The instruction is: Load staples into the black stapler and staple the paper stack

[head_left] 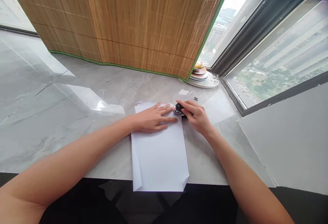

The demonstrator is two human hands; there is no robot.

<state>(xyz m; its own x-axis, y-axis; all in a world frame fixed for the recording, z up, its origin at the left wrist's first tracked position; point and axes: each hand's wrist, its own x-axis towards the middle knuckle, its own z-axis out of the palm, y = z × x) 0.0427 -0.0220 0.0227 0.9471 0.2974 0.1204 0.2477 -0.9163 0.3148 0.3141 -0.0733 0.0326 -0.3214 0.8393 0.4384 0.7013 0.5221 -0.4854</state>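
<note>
White paper (160, 159) lies on the grey marbled ledge, its near end reaching past the front edge and its lower corners curled. My left hand (153, 117) is spread flat across the upper part of the sheets, fingers apart and pointing right. A black stapler (178, 107) sits at the paper's upper right edge, its metal front over the margin. My right hand (193, 114) is closed around it from the right, fingers on its top. The stapler's rear part is hidden under that hand.
Two small strips that look like staples (196, 98) lie beyond my right hand, near a small white paper piece (183, 92). Stacked plates (205, 80) stand by the window corner. A bamboo blind (123, 22) hangs behind the ledge; a white panel (287, 135) bounds the right.
</note>
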